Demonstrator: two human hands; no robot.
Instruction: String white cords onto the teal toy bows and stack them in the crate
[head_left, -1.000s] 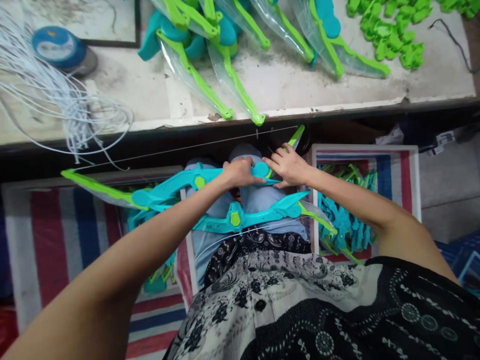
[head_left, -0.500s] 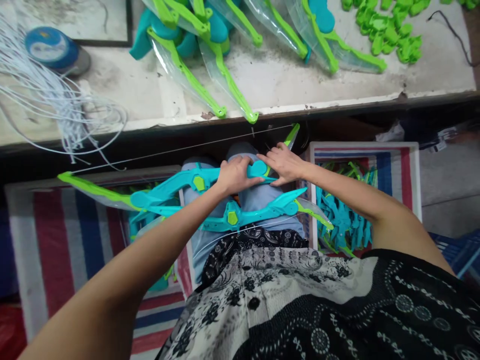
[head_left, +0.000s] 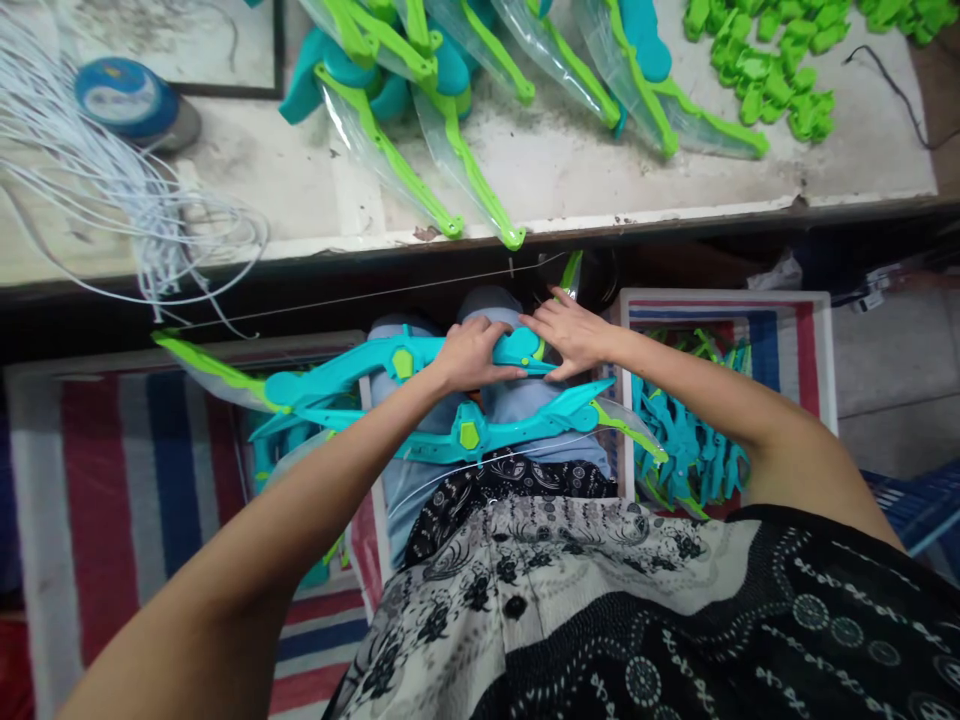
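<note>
1. While the toy bow (head_left: 367, 358) lies across the lap (head_left: 502, 403), string (head_left: 360, 295) toward the bench (head_left: 570, 212), the left hand (head_left: 472, 355) grasps its blue body with curled fingers, seemingly for steadiness.
2. Right hand (head_left: 570, 335): fingers and thumb gripping the bow's right end, apparently bracing the joint (head_left: 529, 345).
3. Second bow (head_left: 510, 434) sits nearer the shirt (head_left: 570, 560), presumably leaving the first accessible.

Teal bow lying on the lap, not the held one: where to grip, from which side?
I'd pinch the teal bar just right of the lime pentagon, from above: that stretch is narrow and uncovered. The left forearm overlaps the bow at left, and its string runs along the shirt side.
</note>
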